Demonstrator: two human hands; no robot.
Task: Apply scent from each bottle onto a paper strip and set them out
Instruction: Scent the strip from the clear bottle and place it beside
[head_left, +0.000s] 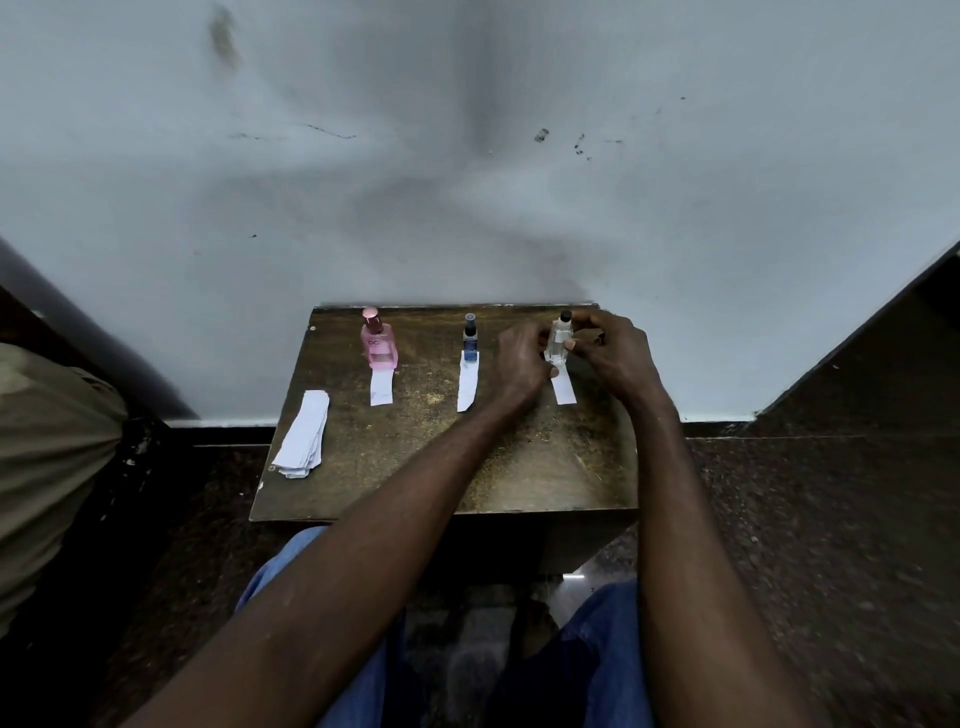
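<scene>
Pinching the clear bottle (560, 340) between curled fingers of left hand (521, 359) and right hand (614, 354) — seemingly to stand it upright heading the paper strip (564, 389) just below the thumbs, like pink bottle (378, 343) and blue bottle (470, 343) beyond left knuckles.

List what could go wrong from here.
1. The left hand and right hand hold the clear glass bottle with a black cap at the far end of its white paper strip; a loose grip could tip it or drag the strip.
2. The left wrist sits close to the small blue bottle and might knock it.
</scene>
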